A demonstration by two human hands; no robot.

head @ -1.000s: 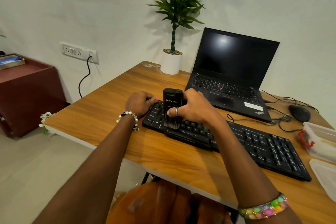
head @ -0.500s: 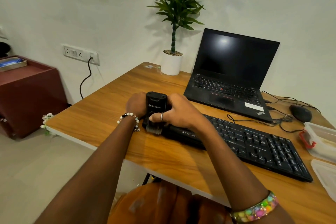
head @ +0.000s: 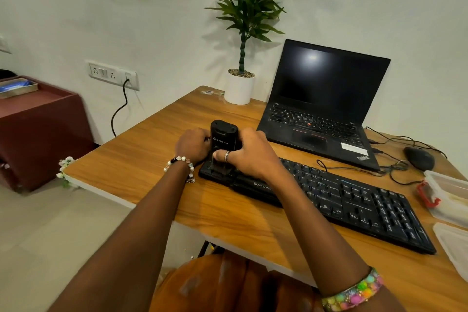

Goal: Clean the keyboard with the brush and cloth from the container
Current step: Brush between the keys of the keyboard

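Item: black keyboard brush [head: 224, 146], upright, bristle end down on the far-left corner of the black wired keyboard [head: 329, 192]; right hand [head: 249, 153] wrapped round its body, thumb across the front face, ring visible; left hand [head: 192, 146] at the keyboard's left end, fingers curled against the edge beside the brush (whether they grip the keyboard or merely brace it, I cannot tell).

Location: keyboard lies slantwise on the wooden desk [head: 141, 149], its near-left corner close to the desk's front edge; open container [head: 448, 195] with red latch at the far right, its lid [head: 455, 246] just in front of it; no cloth can be made out from this view.

Adjacent: ThinkPad laptop [head: 321, 109] open behind the keyboard; mouse [head: 419, 158] and loose cables [head: 395, 170] to the right; potted plant [head: 240, 84] at the back.

Risks, as judged:
- keyboard sliding toward the front edge if the brush is dragged hard while the left hand's brace slips;
- a keycap lifting at the corner, caused by tilting the stiff housing instead of letting the bristles work;
- dust swept off the left end onto the desk or lap, not collected;
- a wide rightward stroke pushing the keyboard into the cables and tugging the mouse;
- the right half of the keyboard being missed.
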